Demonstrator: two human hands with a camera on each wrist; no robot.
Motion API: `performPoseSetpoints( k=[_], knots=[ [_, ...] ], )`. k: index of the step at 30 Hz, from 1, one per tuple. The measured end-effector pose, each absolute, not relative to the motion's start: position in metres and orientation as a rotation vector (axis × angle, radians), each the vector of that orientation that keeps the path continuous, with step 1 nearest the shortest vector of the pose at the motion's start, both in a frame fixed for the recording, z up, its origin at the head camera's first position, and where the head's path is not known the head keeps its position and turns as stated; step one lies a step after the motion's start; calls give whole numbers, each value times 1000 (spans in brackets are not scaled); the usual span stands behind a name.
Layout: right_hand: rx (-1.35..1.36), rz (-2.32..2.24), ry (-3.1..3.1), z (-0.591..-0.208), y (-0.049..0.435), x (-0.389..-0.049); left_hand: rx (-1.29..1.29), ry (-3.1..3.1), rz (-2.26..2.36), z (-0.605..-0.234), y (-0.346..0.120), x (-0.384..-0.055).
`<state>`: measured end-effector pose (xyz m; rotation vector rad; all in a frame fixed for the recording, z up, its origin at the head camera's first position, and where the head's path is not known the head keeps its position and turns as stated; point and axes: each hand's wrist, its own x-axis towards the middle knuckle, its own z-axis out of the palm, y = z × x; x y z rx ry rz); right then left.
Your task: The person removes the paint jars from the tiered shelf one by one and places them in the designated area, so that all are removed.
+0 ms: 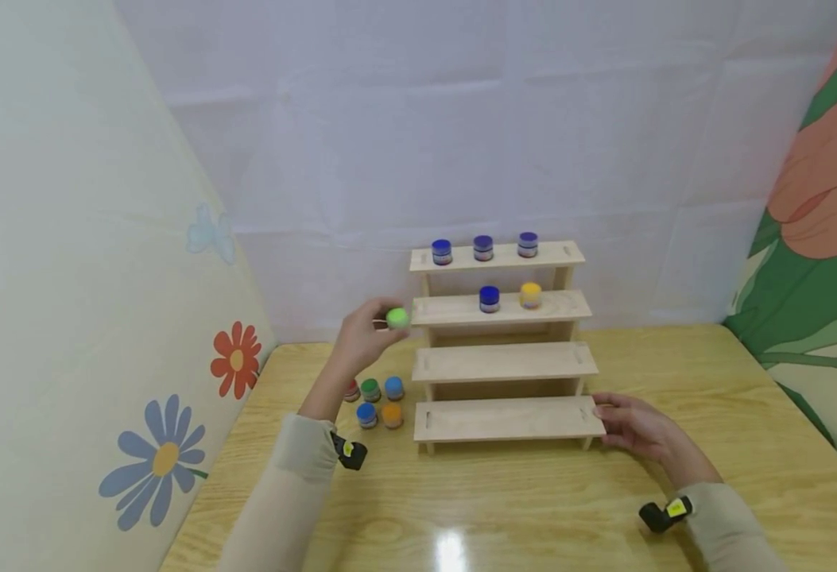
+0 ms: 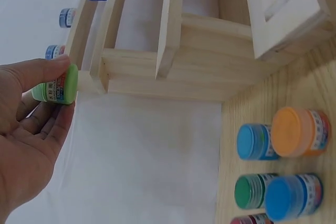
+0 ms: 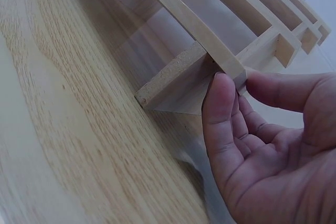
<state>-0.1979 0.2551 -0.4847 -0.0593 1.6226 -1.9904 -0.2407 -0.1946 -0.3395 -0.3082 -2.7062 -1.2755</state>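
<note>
"White cloth (image 1: 425, 143) hung behind the wood-grain desk (image 1: 504, 508), painted flowers (image 1: 165, 459) brightened the panel (image 1: 53, 199) on the left, and what did the left hand (image 1: 368, 338) have?"

"A lime-green paint jar (image 1: 397, 318), pinched with the thumb on one side and the fingers on the other! It was up in the air, just beside the left end of the second tier from the top. Whether jar and wood touched, I could not tell."

"And the right hand (image 1: 636, 429)?"

"Down low! Thumb and finger pinched the right end of the lowest tier, at the front of the four-tier wooden stand (image 1: 507, 417), which stood by the middle of the desk's far edge."

"Who held the heights?"

"Three dark blue jars (image 1: 483, 248), lined up along the top tier! One below, a fourth dark blue jar (image 1: 489, 299) sat near the middle, with a yellow jar (image 1: 530, 295) to its right."

"Any more on the desk itself?"

"Five, between the stand and the desk's left edge! Red jar (image 1: 351, 390), partly behind the left wrist, then green jar (image 1: 370, 389) and light blue jar (image 1: 393, 388) at the back; blue jar (image 1: 366, 415) and orange jar (image 1: 392, 415) in front."
</note>
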Motion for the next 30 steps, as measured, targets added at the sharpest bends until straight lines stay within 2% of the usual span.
performPoseSetpoints(
  k=[30],
  knots=[
    [-80, -1987, 1625, -484, 256, -197, -184, -2764, -1234, -375, -241, -208]
  ],
)
